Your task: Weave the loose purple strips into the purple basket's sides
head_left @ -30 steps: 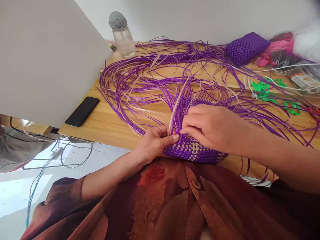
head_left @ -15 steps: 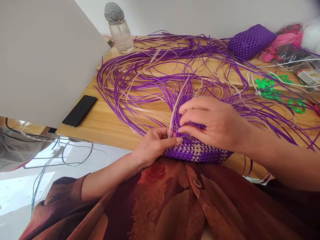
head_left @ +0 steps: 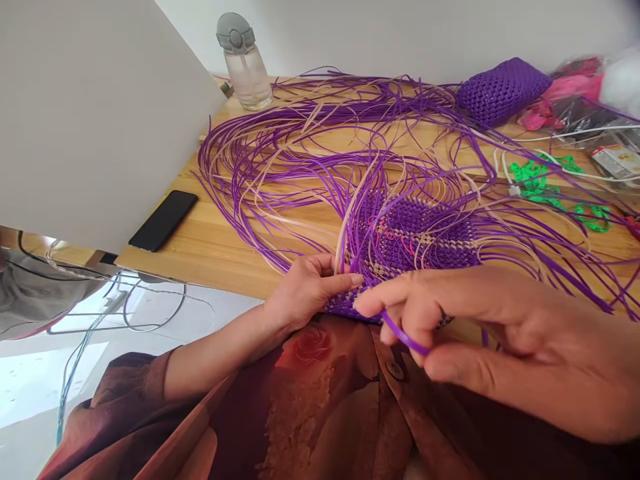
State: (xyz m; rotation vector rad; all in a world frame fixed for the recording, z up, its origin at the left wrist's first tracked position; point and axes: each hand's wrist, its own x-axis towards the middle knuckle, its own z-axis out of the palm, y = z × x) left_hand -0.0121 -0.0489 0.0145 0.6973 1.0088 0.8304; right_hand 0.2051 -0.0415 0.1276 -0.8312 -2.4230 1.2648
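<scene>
Hands at a woven mat [head_left: 420, 233] on the counter [head_left: 210, 247].
Your left hand [head_left: 307, 290] pinches the mat's edge, fingers together; your right hand's [head_left: 500, 340] fingers clamp a purple strip [head_left: 403, 335].

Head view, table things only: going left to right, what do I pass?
Black phone → water bottle → half-woven purple mat → woven purple pouch → printed packet. Left hand, at the mat's edge, and right hand, pinching a purple strip, overlap the mat: left out.
</scene>
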